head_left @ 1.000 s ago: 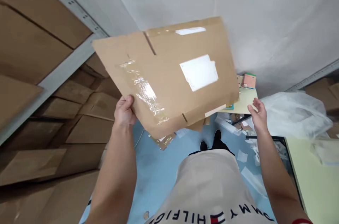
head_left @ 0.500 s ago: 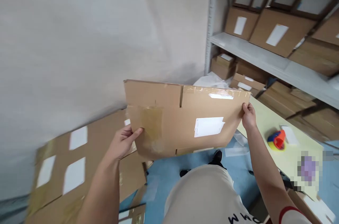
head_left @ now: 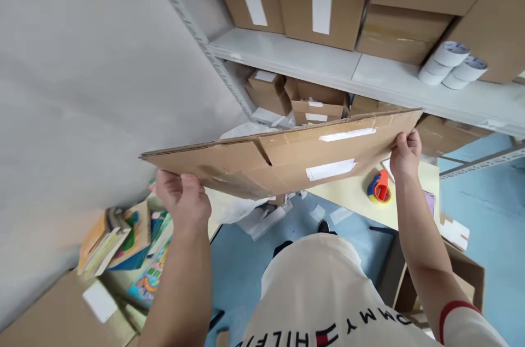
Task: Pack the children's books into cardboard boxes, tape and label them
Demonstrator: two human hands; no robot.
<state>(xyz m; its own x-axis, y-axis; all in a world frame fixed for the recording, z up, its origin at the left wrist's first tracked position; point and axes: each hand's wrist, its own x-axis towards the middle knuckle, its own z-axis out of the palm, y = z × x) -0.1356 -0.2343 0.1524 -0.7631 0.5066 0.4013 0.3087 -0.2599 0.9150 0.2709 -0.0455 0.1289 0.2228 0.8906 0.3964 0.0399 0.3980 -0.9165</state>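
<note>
A flattened cardboard box [head_left: 287, 158] is held up in front of me, tilted so that its face looks foreshortened. White labels and strips of clear tape show on that face. My left hand [head_left: 184, 194] grips its left end, thumb on the near side and the other fingers partly behind. At the right end my right hand [head_left: 405, 152] pinches the edge the same way. Below the cardboard, a red and blue tape dispenser [head_left: 379, 187] rests on the pale yellow table [head_left: 342, 194], near my right forearm.
Shelves [head_left: 283, 59] along the far side carry cardboard boxes [head_left: 322, 2] and white tape rolls [head_left: 445, 65]. Books [head_left: 123, 240] are stacked at the left. An open carton [head_left: 463, 270] stands on the blue floor at the right, and paper scraps [head_left: 266, 221] lie beneath the table.
My view has swung right, toward the shelves and table. The cardboard has come along in both hands and now tilts flatter. The stacked cardboard at the left has mostly left the view; books appear there.
</note>
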